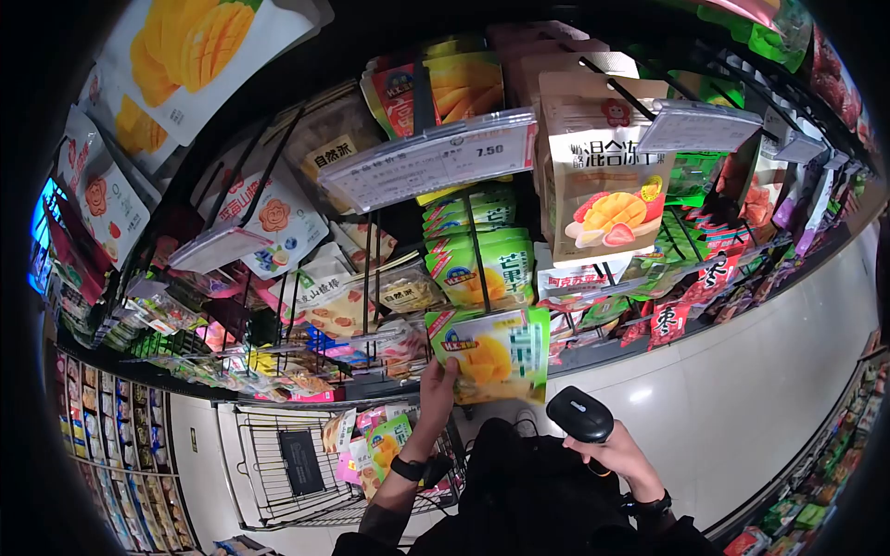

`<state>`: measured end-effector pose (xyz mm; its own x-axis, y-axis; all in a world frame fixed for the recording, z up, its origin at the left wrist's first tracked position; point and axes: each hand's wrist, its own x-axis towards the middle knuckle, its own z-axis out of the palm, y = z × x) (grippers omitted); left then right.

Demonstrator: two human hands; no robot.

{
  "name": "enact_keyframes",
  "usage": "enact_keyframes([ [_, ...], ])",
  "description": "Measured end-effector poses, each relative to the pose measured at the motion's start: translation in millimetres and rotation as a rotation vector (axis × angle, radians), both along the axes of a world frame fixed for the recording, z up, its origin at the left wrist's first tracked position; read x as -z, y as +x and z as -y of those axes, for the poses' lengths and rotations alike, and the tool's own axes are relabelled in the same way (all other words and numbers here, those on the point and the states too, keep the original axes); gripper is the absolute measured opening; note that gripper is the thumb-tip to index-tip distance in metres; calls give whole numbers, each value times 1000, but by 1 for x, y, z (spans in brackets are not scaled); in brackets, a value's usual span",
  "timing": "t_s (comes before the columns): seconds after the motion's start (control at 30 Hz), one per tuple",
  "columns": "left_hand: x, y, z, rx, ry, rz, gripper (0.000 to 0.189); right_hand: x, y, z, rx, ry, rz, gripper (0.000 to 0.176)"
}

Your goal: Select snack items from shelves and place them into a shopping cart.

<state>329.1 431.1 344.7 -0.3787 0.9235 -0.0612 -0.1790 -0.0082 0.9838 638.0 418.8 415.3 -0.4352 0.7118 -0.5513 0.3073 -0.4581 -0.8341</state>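
Observation:
My left hand grips the lower left edge of a green and yellow bag of dried mango, its printed front facing me. The bag overlaps the front of a hanging row of matching mango bags. Lower right, the fingers of my right hand are wrapped round a black handheld barcode scanner, its rounded head pointing up and left toward the bag. Dark straps circle both wrists.
A wire shopping cart holding several snack bags stands lower left. Hooks with price tags jut out from the rack above my hands. A brown mixed freeze-dried fruit bag hangs to the right. Pale tiled floor lies below.

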Motion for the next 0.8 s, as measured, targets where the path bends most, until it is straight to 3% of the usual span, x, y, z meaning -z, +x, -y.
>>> enact_keyframes([
  [0.07,-3,-4,15,66,-59,5,32,4,-1,-2,22,22,-27,20],
  [0.13,3,0,22,55,-68,256,29,9,0,-5,20,38,-37,27],
  [0.27,32,-3,47,208,33,688,27,-4,-6,-8,-50,53,59,26],
  [0.33,51,5,46,322,193,838,25,-19,-14,-10,-110,71,-13,24],
  [0.37,51,7,46,426,304,950,22,-22,-17,-10,-138,82,-51,23],
  [0.47,33,12,47,423,353,1146,16,-25,-23,-9,-249,49,-104,22],
  [0.67,-4,2,35,475,525,1180,8,-59,-30,-14,-489,13,-104,26],
  [0.8,-30,-2,32,428,612,1172,16,-71,-31,-12,-530,110,-236,28],
])
